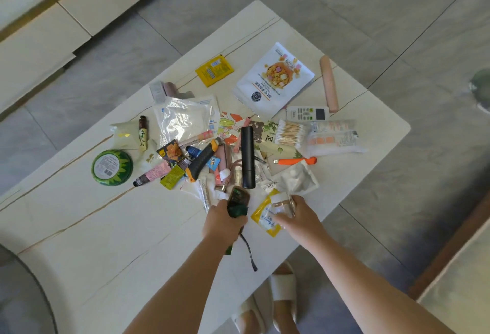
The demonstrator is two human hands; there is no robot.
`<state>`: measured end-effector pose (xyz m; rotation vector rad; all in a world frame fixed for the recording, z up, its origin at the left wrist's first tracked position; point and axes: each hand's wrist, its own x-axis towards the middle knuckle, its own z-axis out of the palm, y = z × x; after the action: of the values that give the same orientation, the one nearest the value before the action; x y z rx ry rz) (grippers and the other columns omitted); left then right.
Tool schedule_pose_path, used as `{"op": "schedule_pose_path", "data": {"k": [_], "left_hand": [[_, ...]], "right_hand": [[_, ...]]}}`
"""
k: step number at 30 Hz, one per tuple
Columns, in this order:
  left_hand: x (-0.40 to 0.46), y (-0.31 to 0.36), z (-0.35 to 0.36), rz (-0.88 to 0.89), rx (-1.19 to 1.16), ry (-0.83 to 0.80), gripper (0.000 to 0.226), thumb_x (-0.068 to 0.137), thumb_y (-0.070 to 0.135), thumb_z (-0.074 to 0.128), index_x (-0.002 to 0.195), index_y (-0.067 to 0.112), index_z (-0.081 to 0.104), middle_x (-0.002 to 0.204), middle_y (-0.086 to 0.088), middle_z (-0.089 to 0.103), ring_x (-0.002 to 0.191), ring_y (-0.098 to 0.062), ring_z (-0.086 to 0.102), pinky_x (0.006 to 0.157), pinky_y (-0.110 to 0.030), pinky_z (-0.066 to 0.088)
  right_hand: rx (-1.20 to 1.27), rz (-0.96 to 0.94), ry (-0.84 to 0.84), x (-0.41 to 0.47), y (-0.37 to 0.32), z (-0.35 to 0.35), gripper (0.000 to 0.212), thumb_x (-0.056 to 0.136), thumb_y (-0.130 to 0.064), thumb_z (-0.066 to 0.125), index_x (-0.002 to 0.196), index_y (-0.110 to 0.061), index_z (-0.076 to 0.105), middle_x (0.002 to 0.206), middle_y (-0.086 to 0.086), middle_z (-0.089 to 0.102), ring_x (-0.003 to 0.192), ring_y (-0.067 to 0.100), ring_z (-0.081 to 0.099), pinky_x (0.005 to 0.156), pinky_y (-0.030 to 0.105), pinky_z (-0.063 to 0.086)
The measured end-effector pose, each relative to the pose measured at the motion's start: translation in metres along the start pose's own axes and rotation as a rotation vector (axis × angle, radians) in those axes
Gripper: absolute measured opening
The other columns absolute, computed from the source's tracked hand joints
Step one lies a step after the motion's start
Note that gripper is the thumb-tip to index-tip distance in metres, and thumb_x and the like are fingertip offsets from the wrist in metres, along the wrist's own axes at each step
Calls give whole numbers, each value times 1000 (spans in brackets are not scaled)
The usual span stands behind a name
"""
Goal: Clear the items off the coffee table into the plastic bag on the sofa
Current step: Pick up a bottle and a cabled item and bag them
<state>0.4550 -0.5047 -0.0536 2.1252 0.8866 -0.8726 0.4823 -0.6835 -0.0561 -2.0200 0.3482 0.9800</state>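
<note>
The person is standing at the near edge of the white coffee table [358, 111], reaching into a heap of small items spread across its middle. The left hand [222, 219] is curling round a dark green folded object [238, 202] with a black strap dangling below it, probably a compact umbrella. The right hand [297, 214] is closing its fingers round a small clear jar [282, 202] with a white lid, lifted just above a yellow sachet [265, 221].

The jar looks rigid and smooth, likely slippery and possibly breakable, so a wrap around its body seems safest. The sachets, the snack pouch [275, 79] and the clear plastic bags [183, 119] are appearing light and floppy; pinching an edge or gathering several together should serve. The black cylinder [248, 157] and the pink tube [328, 83] look stiff and apt to roll.

A clear packet [289, 133] is holding cotton swabs; the round green tin [112, 167] is lying closed, contents unseen. Neither the plastic bag nor the sofa is in view.
</note>
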Motion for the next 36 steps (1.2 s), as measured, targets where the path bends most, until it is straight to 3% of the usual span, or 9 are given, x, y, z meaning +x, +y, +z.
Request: {"op": "schedule_pose_path", "data": {"k": [2, 6, 10, 14, 18, 23, 28, 33, 36], "left_hand": [[-22, 9, -12, -10, -92, -34, 30, 83, 29, 66, 105, 16, 49, 93, 0, 59, 65, -9, 56, 46, -15, 46], [-69, 30, -35, -15, -315, -78, 38, 82, 28, 69, 112, 15, 52, 96, -1, 60, 88, -21, 60, 78, -30, 49], [-120, 51, -61, -1, -540, -143, 37, 82, 16, 70, 115, 13, 53, 95, -4, 63, 81, -20, 63, 69, -30, 52], [-169, 71, -80, 56, -581, -176, 42, 82, 15, 71, 119, 12, 51, 104, -9, 64, 88, -26, 64, 74, -33, 53], [-215, 100, -94, 130, -592, -214, 50, 79, 16, 74, 122, 9, 50, 107, -11, 65, 92, -29, 65, 83, -42, 56], [-266, 143, -106, 259, -569, -268, 28, 83, 11, 69, 102, 13, 49, 85, -5, 61, 71, -19, 62, 57, -28, 51], [-307, 184, -95, 350, -544, -301, 39, 82, 12, 71, 111, 10, 45, 88, -7, 61, 73, -20, 63, 51, -26, 51], [-339, 230, -63, 378, -544, -360, 47, 80, 12, 72, 119, 6, 47, 107, -18, 64, 93, -33, 66, 80, -44, 57], [-360, 260, -35, 385, -570, -399, 43, 81, 7, 70, 118, 2, 48, 111, -23, 64, 97, -37, 65, 85, -49, 55]], "right_hand": [[61, 13, 2, -18, -10, -10, 36, 80, -24, 67, 112, -20, 52, 102, 0, 62, 93, 16, 62, 71, 24, 50], [234, 71, -32, -60, -37, -32, 35, 79, -21, 67, 112, -17, 55, 100, 6, 63, 83, 16, 60, 65, 24, 47], [310, 47, -29, -113, -65, -53, 31, 84, -19, 65, 113, -16, 54, 103, 5, 65, 86, 13, 63, 63, 21, 49], [387, 26, 22, -169, -81, -76, 18, 86, -19, 65, 100, -21, 54, 95, 3, 63, 85, 16, 63, 71, 28, 54], [508, 15, 88, -218, -86, -104, 26, 86, -18, 66, 108, -15, 54, 99, 7, 64, 83, 17, 64, 75, 32, 56], [638, -11, 159, -269, -90, -142, 24, 81, -9, 70, 103, -13, 61, 87, 9, 63, 69, 16, 58, 63, 27, 54], [749, 3, 267, -301, -77, -184, 28, 80, -12, 73, 105, -11, 60, 90, 11, 65, 69, 16, 61, 52, 23, 55], [849, 15, 387, -316, -41, -234, 16, 84, -16, 69, 93, -14, 57, 83, 11, 62, 74, 21, 61, 55, 28, 54], [880, 4, 436, -325, -14, -269, 18, 84, -17, 69, 97, -12, 58, 88, 13, 62, 76, 22, 62, 57, 30, 56]]}}
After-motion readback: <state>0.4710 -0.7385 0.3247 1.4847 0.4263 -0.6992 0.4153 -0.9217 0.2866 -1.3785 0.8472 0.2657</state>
